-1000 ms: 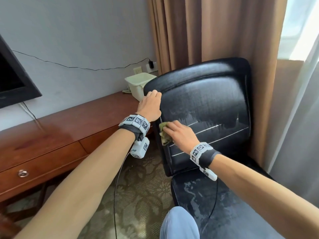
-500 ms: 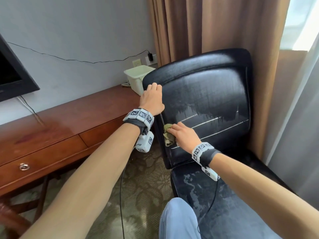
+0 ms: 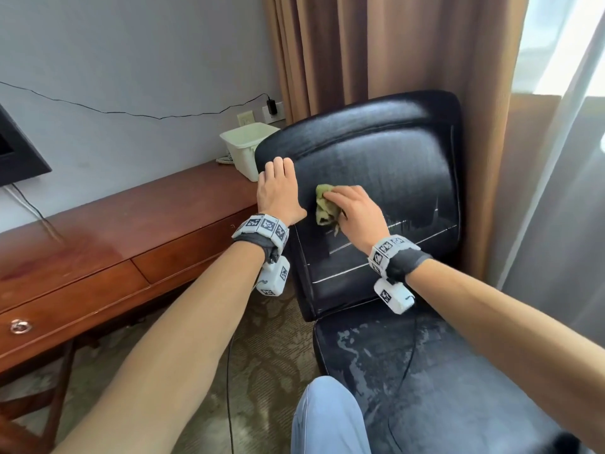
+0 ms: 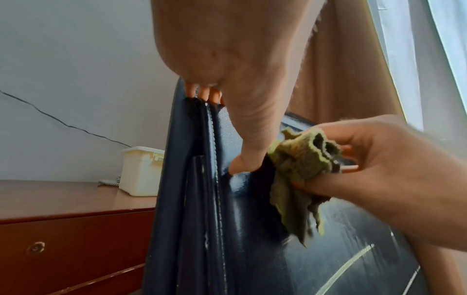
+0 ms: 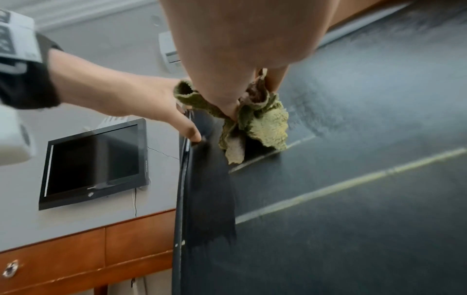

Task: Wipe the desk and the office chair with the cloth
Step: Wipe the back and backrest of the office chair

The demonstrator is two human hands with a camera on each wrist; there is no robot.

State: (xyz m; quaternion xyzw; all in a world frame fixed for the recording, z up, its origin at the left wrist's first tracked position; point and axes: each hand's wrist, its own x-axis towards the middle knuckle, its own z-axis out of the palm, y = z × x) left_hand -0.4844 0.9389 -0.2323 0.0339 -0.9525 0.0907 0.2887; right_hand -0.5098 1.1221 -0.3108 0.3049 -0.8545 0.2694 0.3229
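My left hand (image 3: pixel 278 194) grips the side edge of the chair (image 3: pixel 386 178) back. The fingers (image 4: pixel 202 92) curl over that edge and behind it, so only their tips show in the left wrist view, and the thumb (image 4: pixel 248 143) lies stretched down the front of the back, its tip touching the leather. So this hand clasps the chair between thumb and fingers.

My right hand (image 3: pixel 358 213) holds the cloth (image 3: pixel 324 206), bunched and green. The fingers are bent round it, the thumb (image 5: pixel 222 93) pushing into its folds, and they press it against the chair back, just beside my left thumb. A loose corner of the cloth hangs below the hand.

The cloth sits near the left edge of the chair back, above the two pale lines that cross the leather. The chair seat (image 3: pixel 425 381) below shows wet patches. The desk (image 3: pixel 108 244) stands left of the chair, with a white bin (image 3: pixel 248 149) on its far end just behind the chair back.
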